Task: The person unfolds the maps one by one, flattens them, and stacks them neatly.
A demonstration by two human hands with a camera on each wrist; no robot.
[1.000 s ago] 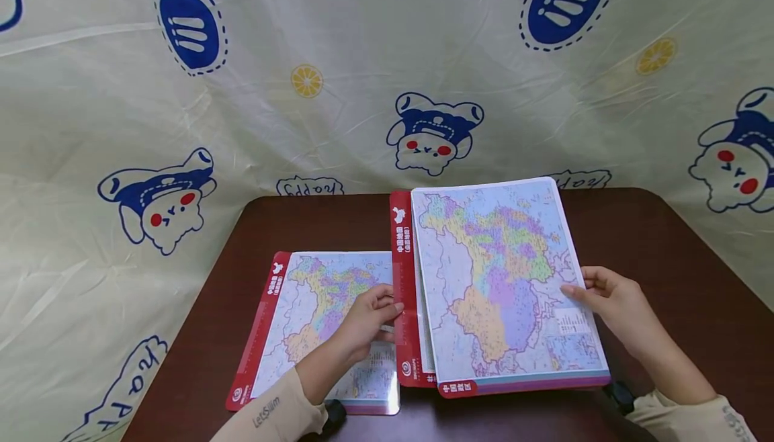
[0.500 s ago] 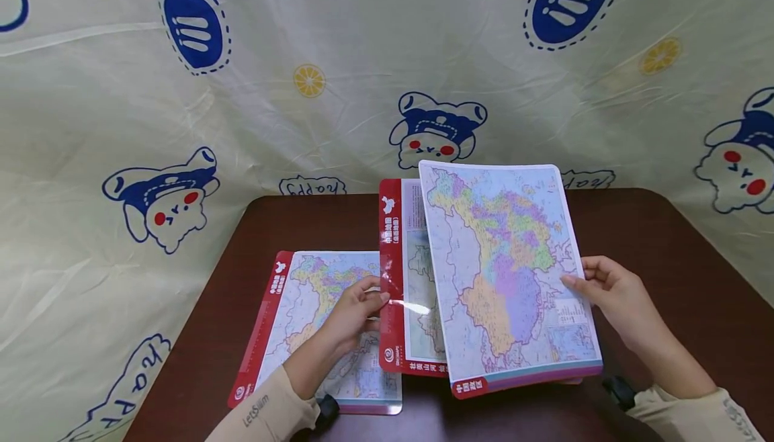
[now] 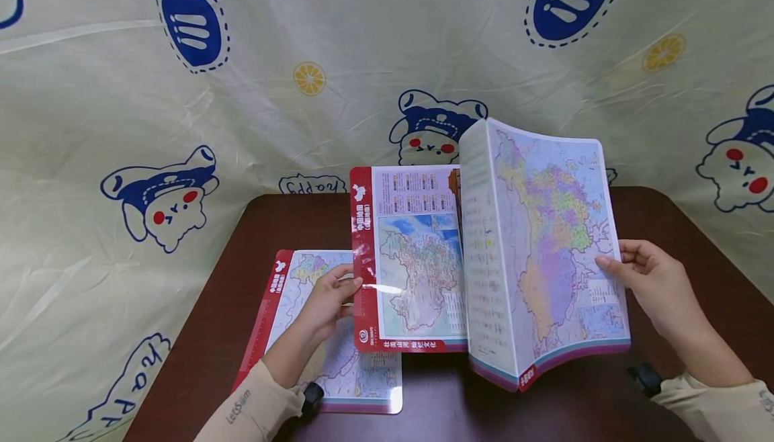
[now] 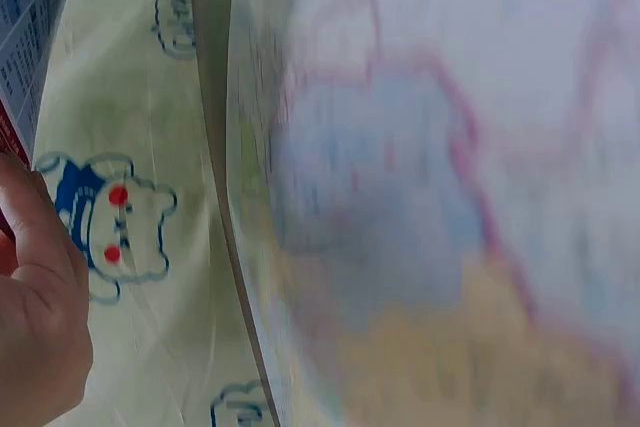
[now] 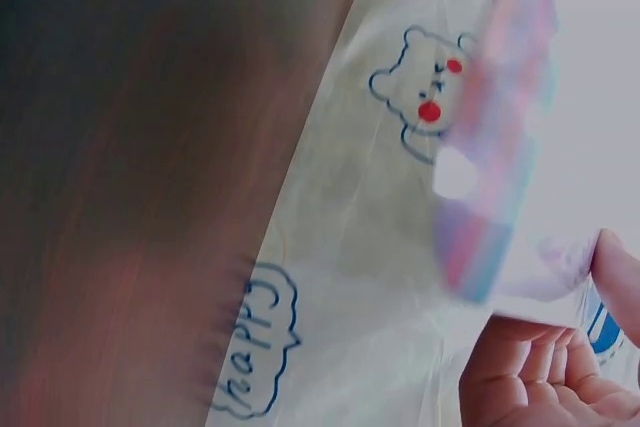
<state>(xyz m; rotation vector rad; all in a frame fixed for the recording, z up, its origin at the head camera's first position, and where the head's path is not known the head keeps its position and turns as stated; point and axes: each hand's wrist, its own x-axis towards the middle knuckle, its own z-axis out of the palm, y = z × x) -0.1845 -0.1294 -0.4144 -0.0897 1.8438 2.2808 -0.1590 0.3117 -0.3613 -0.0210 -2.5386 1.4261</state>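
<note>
My left hand (image 3: 323,304) pinches the red left edge of a glossy map panel (image 3: 417,287), which has a smaller map, blocks of print and a red border. To its right, my right hand (image 3: 659,287) grips the right edge of a bent map sheet (image 3: 553,247), thumb on the front. That sheet shows a coloured map of China and a pale printed strip left of its bend. Whether panel and sheet are joined is hidden. Beneath the left hand, a similar red-edged map (image 3: 381,388) lies on the table. The left wrist view shows blurred map print (image 4: 430,247) close up.
The dark brown table (image 3: 435,422) has its far edge against a pale cloth backdrop (image 3: 254,113) printed with blue cartoon figures and orange slices. Dark wrist straps (image 3: 646,379) show at both cuffs.
The hands have drawn apart, left hand leftward and right hand rightward. The upper sheet has slid right off the red-bordered panel, risen and bent, exposing more of that panel.
</note>
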